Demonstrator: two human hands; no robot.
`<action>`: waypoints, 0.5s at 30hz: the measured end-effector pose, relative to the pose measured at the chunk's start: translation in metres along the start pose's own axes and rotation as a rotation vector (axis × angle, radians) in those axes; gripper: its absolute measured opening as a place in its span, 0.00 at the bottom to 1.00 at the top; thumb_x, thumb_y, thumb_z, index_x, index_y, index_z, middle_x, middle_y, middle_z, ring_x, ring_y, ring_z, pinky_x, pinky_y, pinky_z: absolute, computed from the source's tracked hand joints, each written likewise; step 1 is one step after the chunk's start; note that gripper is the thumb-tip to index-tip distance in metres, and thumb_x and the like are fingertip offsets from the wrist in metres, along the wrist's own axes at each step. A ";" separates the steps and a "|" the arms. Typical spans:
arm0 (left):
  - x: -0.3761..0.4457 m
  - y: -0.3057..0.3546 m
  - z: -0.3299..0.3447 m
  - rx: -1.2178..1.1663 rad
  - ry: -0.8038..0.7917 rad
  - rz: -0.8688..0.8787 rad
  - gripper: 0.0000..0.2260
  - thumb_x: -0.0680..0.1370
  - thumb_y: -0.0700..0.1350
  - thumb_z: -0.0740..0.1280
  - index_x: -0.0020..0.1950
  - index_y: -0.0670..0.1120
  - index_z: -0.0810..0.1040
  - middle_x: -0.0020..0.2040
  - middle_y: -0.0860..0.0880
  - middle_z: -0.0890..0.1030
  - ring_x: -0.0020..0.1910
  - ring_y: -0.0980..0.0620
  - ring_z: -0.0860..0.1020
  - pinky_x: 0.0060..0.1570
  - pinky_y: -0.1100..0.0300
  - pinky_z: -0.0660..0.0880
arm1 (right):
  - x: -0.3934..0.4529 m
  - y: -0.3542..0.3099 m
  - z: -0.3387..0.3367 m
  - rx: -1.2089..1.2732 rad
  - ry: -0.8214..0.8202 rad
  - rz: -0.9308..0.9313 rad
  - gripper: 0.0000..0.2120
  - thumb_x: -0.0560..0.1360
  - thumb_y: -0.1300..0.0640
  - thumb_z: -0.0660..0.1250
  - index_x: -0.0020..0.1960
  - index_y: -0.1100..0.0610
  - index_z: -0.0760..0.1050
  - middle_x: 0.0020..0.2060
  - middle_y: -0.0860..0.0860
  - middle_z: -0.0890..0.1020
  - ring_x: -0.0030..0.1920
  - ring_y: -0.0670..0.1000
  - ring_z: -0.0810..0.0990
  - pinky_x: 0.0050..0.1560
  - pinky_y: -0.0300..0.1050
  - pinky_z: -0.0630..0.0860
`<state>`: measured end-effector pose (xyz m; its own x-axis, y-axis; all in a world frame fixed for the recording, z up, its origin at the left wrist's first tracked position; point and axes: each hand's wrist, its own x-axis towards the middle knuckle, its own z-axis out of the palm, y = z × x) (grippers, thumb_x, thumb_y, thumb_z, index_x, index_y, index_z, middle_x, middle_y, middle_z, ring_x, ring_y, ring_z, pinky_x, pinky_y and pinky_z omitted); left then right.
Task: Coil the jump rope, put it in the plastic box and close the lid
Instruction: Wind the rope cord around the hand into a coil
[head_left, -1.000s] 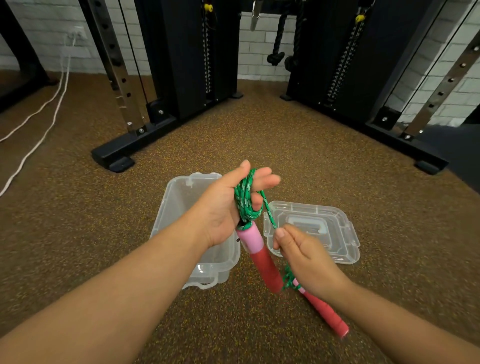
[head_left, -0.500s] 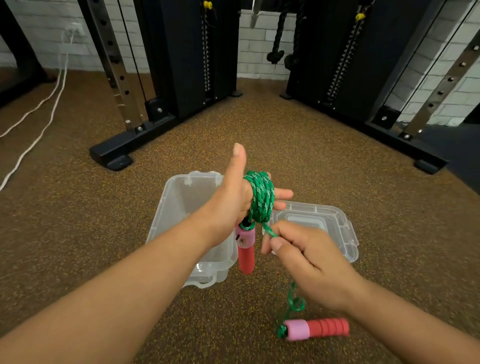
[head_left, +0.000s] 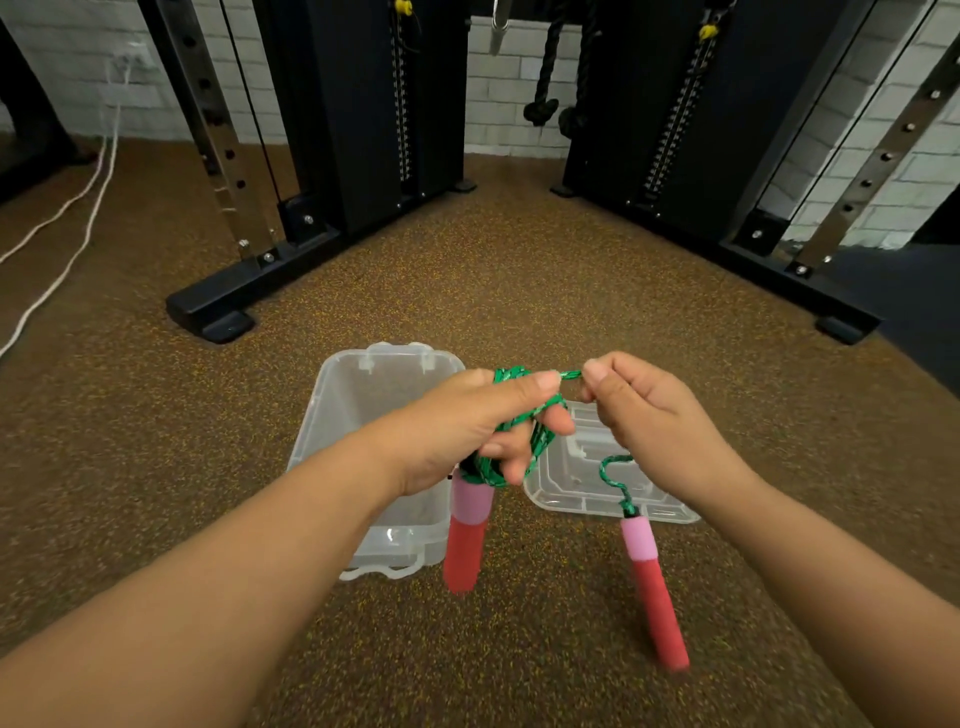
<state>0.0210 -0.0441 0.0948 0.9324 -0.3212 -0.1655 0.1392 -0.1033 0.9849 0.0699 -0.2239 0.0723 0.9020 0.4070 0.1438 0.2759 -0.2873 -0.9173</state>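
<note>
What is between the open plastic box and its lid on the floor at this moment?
In the head view, the left hand with the coiled green rope hangs over the gap between plastic box and lid; one red-pink handle dangles there above bare floor.

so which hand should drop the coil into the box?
Left, probably. The left hand already has the rope wound around its fingers and sits over the open box. The right hand only pinches the loose end, over the lid.

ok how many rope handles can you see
2. One handle hangs below the left hand, beside the box. The other handle dangles on the rope below the right hand. None looks hidden.
</note>
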 end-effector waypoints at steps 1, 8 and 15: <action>0.001 -0.001 -0.001 -0.037 0.025 0.009 0.20 0.76 0.55 0.58 0.42 0.39 0.79 0.18 0.54 0.63 0.22 0.53 0.72 0.33 0.65 0.72 | 0.000 0.007 0.003 0.040 -0.015 0.030 0.14 0.76 0.45 0.58 0.35 0.48 0.74 0.21 0.42 0.66 0.24 0.42 0.61 0.25 0.36 0.59; 0.005 -0.007 -0.003 -0.229 0.134 0.019 0.25 0.80 0.50 0.57 0.56 0.27 0.74 0.17 0.54 0.65 0.22 0.57 0.69 0.30 0.67 0.69 | -0.008 0.024 0.025 0.116 -0.069 0.050 0.15 0.78 0.43 0.55 0.36 0.45 0.74 0.23 0.42 0.65 0.25 0.49 0.61 0.25 0.43 0.61; 0.010 -0.004 -0.006 -0.547 0.235 0.056 0.13 0.78 0.45 0.61 0.59 0.39 0.76 0.26 0.54 0.68 0.29 0.56 0.72 0.36 0.66 0.70 | -0.030 0.031 0.041 0.005 -0.115 0.078 0.15 0.78 0.43 0.54 0.40 0.50 0.72 0.24 0.51 0.67 0.25 0.51 0.68 0.29 0.51 0.67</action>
<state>0.0315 -0.0415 0.0900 0.9833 -0.0893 -0.1584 0.1815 0.4279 0.8854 0.0379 -0.2095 0.0244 0.8767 0.4802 0.0283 0.2042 -0.3183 -0.9257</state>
